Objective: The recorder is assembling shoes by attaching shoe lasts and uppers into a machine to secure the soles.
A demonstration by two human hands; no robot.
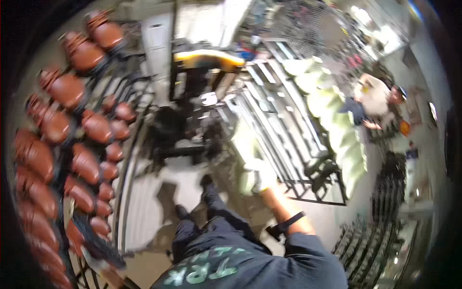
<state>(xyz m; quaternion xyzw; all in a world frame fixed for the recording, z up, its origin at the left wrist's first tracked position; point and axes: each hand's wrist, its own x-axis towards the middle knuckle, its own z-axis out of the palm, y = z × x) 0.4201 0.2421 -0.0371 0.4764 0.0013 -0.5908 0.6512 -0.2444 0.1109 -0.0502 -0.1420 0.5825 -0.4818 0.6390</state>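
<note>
My left hand [95,258], in what looks like a pale glove, is at the lower left and partly smeared by motion. It is right beside a dark-soled brown shoe [76,235]; its fingers are not distinct, so a grip cannot be made out. My right arm reaches forward with a black band at the wrist. At its end the right hand [260,179], also pale as if gloved, is blurred against a pale greenish, rounded piece [245,179] beside a metal rack [276,106]. Whether its fingers close on that piece cannot be told.
Glossy brown shoes [62,91] fill a rack along my left. More pale pieces [332,115] line the rack's far right side. Ahead stands a dark machine with a yellow top edge [209,58]. A person [373,98] works at the right, near racks of dark items [370,250].
</note>
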